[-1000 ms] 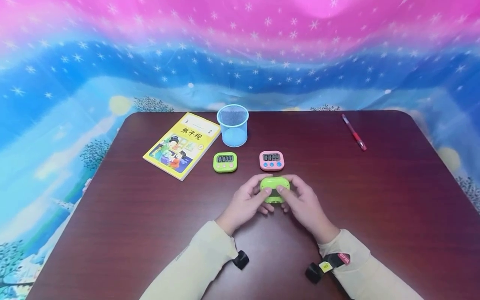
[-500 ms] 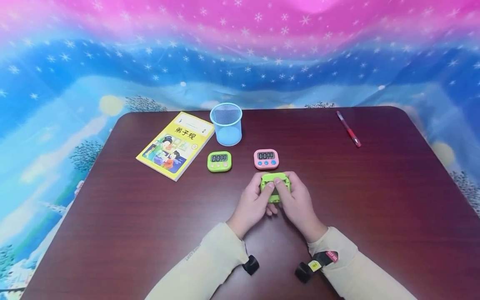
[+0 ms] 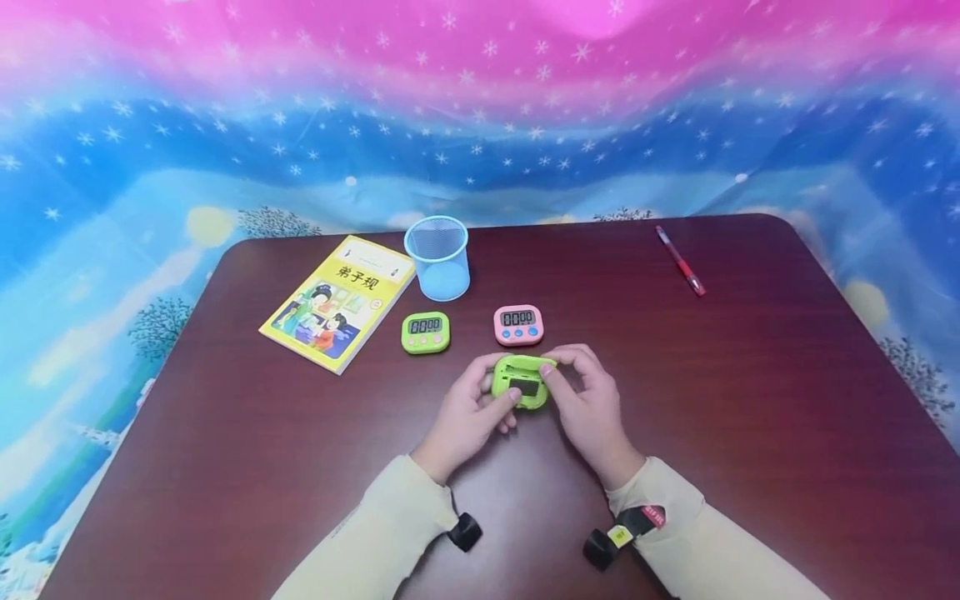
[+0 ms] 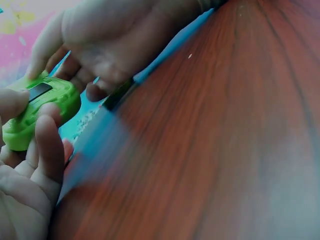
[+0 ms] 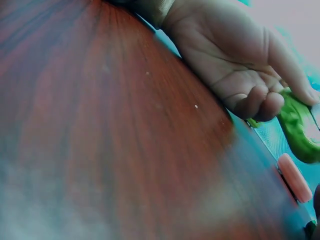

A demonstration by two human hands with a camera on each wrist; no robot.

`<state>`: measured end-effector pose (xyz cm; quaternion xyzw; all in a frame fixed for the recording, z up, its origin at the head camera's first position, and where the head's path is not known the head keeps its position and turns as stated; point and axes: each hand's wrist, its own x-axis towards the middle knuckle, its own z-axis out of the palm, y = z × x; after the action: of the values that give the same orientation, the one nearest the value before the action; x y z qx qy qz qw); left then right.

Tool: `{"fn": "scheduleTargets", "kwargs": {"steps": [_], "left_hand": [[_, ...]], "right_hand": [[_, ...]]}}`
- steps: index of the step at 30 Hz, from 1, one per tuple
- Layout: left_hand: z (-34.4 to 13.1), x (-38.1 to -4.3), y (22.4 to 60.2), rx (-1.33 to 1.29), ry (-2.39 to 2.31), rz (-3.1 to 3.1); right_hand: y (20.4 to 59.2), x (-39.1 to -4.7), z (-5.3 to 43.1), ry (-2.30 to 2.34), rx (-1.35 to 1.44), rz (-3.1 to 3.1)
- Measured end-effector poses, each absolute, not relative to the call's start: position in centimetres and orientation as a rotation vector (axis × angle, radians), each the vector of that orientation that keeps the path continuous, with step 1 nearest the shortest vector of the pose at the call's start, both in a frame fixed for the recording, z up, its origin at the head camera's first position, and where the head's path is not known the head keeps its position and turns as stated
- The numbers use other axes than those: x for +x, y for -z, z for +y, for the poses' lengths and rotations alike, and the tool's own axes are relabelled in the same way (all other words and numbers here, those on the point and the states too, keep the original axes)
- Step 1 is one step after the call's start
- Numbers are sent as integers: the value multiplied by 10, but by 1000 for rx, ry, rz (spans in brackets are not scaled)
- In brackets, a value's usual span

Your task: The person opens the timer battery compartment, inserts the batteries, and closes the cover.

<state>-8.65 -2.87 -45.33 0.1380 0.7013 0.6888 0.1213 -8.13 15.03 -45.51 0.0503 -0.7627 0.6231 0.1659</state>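
A green digital timer [image 3: 522, 393], its back turned up, is held between both hands above the table. My left hand [image 3: 468, 408] grips its left side, the thumb lying on the back near a dark rectangular patch. With thumb and fingers my right hand [image 3: 592, 408] pinches the upper right edge, where a green flap or cover appears raised beside a recess. The left wrist view also shows the held timer [image 4: 55, 97]; its front is hidden. Just beyond the hands lie a pink timer [image 3: 518, 326] and a second green timer [image 3: 425, 333], displays up.
A yellow book [image 3: 337, 304] lies at the back left. Beside it stands a light-blue mesh pen holder [image 3: 444, 275]. A red pen [image 3: 681, 262] lies at the back right of the dark wooden table [image 3: 750, 400]. A patterned cloth [image 3: 480, 108] hangs behind.
Both thumbs pressed on the timer's back earlier; now the right thumb is at its upper right edge and a recess shows on the back. The head view has shifted slightly.
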Motion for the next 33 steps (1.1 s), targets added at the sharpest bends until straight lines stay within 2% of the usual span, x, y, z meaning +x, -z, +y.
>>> {"fn": "scheduleTargets", "kwargs": {"steps": [8, 16, 25, 33], "left_hand": [[-51, -81, 455, 283, -2111, 2103], [-58, -88, 457, 176, -2230, 2120], [-71, -97, 461, 23, -2353, 2159], [-73, -97, 458, 57, -2304, 2175]], "right_hand": [[455, -74, 146, -1740, 252, -2169], [454, -74, 150, -1739, 120, -2437], [455, -79, 158, -1190, 260, -2756], [452, -84, 160, -1076, 313, -2853]]}}
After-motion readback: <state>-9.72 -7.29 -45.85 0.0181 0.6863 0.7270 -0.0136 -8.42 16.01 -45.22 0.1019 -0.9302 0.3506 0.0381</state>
